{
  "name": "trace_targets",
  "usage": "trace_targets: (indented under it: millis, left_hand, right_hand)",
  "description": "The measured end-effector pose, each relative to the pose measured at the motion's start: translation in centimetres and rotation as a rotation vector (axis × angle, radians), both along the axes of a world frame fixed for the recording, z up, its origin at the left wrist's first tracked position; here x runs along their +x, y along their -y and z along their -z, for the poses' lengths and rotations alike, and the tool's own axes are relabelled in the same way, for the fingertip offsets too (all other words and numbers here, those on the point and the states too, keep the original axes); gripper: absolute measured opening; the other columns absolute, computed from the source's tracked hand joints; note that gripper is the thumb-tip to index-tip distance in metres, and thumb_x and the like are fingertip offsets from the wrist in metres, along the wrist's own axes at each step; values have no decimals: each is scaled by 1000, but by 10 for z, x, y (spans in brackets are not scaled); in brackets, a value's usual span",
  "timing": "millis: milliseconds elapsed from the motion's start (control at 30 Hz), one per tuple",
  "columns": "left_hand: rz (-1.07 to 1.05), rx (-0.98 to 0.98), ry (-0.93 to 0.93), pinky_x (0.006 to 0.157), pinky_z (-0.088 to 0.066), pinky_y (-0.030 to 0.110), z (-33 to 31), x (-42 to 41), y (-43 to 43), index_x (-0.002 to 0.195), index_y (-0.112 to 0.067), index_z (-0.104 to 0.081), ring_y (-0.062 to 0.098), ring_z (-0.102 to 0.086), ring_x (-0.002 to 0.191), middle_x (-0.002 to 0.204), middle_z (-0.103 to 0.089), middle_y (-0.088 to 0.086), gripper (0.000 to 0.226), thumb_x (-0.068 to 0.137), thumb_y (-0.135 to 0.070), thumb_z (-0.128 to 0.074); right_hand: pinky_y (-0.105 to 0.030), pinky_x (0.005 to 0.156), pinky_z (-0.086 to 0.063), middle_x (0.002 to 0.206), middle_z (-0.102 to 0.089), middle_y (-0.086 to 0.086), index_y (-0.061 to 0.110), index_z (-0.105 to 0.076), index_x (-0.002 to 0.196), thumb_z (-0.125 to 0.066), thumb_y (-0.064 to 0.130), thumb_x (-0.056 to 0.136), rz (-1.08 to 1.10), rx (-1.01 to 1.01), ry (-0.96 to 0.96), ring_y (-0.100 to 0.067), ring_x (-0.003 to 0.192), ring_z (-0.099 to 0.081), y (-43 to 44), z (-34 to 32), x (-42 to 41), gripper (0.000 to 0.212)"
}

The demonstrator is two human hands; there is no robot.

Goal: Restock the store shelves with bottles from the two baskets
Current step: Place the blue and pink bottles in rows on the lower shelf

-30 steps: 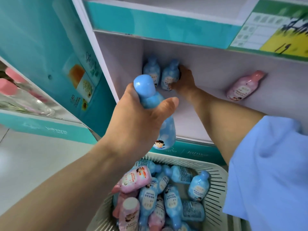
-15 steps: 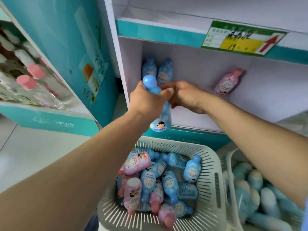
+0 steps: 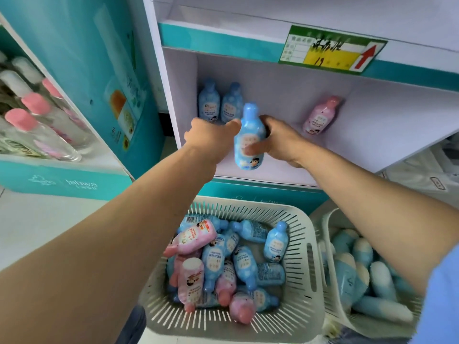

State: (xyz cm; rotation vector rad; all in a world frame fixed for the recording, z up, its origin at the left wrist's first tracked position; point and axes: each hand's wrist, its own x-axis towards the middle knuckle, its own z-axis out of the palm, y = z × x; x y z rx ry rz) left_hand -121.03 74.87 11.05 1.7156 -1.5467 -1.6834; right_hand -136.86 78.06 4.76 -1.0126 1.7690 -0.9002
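Head camera looks down my 2 bare arms to the blue bottle, which stands upright in the air over the front part of the white shelf, cap up and its cartoon label facing me. My right hand grasps it from the right: the thumb lies across the front label and the fingers wrap behind the body. I cannot tell whether its base touches the shelf floor. My left hand is just to the left of it, back of the hand up, thumb stretched out straight against the bottle's shoulder. Its other fingers are hidden behind the knuckles, so I cannot tell whether that hand is slack or clenched.

At the back left corner of the same shelf stand 2 blue bottles side by side, touching. Well apart from them, at the back right, a pink bottle stands alone. A green and yellow price tag with a red arrow hangs on the teal lip above.

Below the shelf sits a white slotted basket, with blue and pink bottles jumbled in it, most lying flat. Just beside it on the right is a second basket holding pale blue bottles. My blue sleeve shows at the right edge. To the left a teal display stand holds clear bottles with pink caps.
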Motion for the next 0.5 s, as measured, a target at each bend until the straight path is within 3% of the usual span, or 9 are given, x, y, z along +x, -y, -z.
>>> trace_targets:
  millis: [67, 133, 267, 367, 500]
  left_hand:
    - [88, -82, 40, 75, -43, 25, -3, 2, -6, 104, -9, -62, 30, -55, 88, 104, -61, 12, 26, 86, -28, -62]
    - [186, -97, 33, 69, -42, 27, -3, 3, -11, 87, -9, -62, 23, -47, 77, 80, -56, 10, 5, 87, -14, -60]
    - [276, -74, 18, 55, -43, 19, -2, 1, -11, 93, -8, -68, 18, -49, 65, 70, -57, 3, 11, 87, -13, -61]
    - [283, -95, 15, 37, -37, 11, -1, -3, -4, 93, -13, -69, 12, -49, 57, 69, -60, 0, 11, 86, -16, -61]
    - [290, -88, 27, 36, -36, 7, 5, -4, -1, 90, -19, -68, 7, -52, 57, 80, -68, -2, 8, 87, -19, -61]
  right_hand:
    - [-36, 89, -53, 109, -65, -4, 10, -54, 119, -83, 1, 59, 149, 29, -103, -20, 96, -62, 12, 18, -21, 67]
    - [-33, 86, -52, 107, -64, -4, 11, -55, 118, -82, 2, 62, 243, 74, -242, -19, 94, -60, 31, 36, -42, 63]
    - [-39, 91, -51, 114, -64, -6, 22, -55, 115, -82, 31, 51, 323, 110, -505, -28, 105, -61, 74, 61, -68, 70]
    - [-35, 95, -48, 122, -62, -8, 17, -53, 121, -81, 28, 62, 315, 130, -562, -28, 113, -58, 105, 71, -75, 67]
    - [-29, 99, -43, 129, -59, -9, 14, -49, 129, -77, 24, 72, 323, 114, -544, -26, 121, -55, 119, 86, -80, 64]
